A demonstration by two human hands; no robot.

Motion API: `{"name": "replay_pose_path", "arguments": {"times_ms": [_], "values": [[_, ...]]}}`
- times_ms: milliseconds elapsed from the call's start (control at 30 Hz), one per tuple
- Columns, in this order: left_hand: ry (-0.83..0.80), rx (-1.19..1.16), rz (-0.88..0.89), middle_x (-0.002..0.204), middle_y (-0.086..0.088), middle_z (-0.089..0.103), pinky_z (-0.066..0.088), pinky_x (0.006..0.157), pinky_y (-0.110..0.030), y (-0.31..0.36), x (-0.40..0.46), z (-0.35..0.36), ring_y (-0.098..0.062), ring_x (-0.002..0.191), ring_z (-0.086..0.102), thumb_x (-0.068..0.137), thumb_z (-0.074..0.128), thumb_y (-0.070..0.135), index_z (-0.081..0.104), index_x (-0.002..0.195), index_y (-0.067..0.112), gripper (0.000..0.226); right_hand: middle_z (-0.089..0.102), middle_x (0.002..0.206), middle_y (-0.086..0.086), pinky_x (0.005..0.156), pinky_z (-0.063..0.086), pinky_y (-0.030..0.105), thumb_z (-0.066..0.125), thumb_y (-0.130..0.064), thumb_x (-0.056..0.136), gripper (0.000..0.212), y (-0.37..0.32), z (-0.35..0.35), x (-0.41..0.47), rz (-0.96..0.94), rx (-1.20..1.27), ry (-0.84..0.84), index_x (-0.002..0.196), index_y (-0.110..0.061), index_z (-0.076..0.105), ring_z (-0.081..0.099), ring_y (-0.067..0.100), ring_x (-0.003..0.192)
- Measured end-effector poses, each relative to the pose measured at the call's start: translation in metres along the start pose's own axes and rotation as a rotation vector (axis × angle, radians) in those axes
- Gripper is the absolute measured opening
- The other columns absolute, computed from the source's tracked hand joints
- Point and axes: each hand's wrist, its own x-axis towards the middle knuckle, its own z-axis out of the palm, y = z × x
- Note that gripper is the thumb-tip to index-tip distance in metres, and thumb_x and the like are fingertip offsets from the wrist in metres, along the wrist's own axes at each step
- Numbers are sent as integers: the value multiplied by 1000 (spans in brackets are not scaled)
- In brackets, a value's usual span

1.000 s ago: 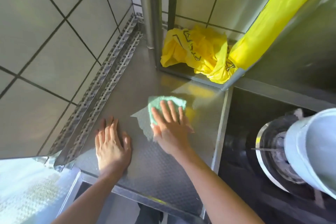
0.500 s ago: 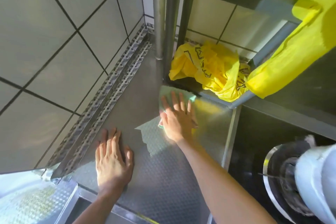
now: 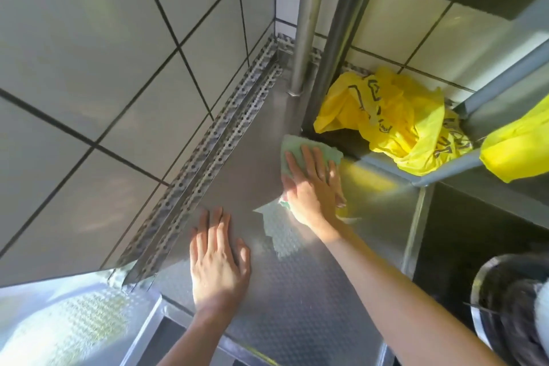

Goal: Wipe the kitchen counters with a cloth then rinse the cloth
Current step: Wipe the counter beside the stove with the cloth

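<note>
A pale green cloth [image 3: 292, 147] lies flat on the dimpled steel counter [image 3: 297, 306], up against the foot of a metal shelf frame. My right hand [image 3: 310, 187] presses down on the cloth with straight fingers, covering most of it. My left hand [image 3: 218, 258] rests flat on the counter nearer the front edge, to the left of the right arm, fingers straight and holding nothing.
A yellow plastic bag [image 3: 392, 119] sits crumpled on the low shelf behind the cloth. A steel post [image 3: 309, 21] stands in the corner. Tiled wall [image 3: 89, 83] and a perforated metal strip [image 3: 208, 151] border the left. A round metal vessel [image 3: 505, 306] sits at lower right.
My right hand has pushed the cloth away from me, from mid-counter up to the shelf frame. My left hand has stayed flat in place.
</note>
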Motion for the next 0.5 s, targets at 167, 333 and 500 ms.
{"name": "replay_pose_path", "arguments": {"times_ms": [167,333,500], "values": [[1,14,7,166,0,35,30,124,-49,-2,1,2,-23,159,19,98,40,40,38,153,16,60,16,172,1,129,0,52,47,-47,102,61,-59,17,4,-309,-18,-141,160,-36,32,5,25,160],[19,4,20,166,2,34,32,122,-52,-4,1,7,-22,160,18,98,43,38,38,153,18,59,21,171,-9,130,8,47,42,-40,102,57,21,4,-19,-724,-83,-159,159,-39,33,10,15,159],[33,6,31,166,1,33,36,120,-53,-6,1,10,-23,160,20,97,44,37,38,152,18,58,8,174,-1,128,-2,51,31,-48,107,57,-21,5,60,-317,-79,-175,162,-35,23,-2,23,160]]}}
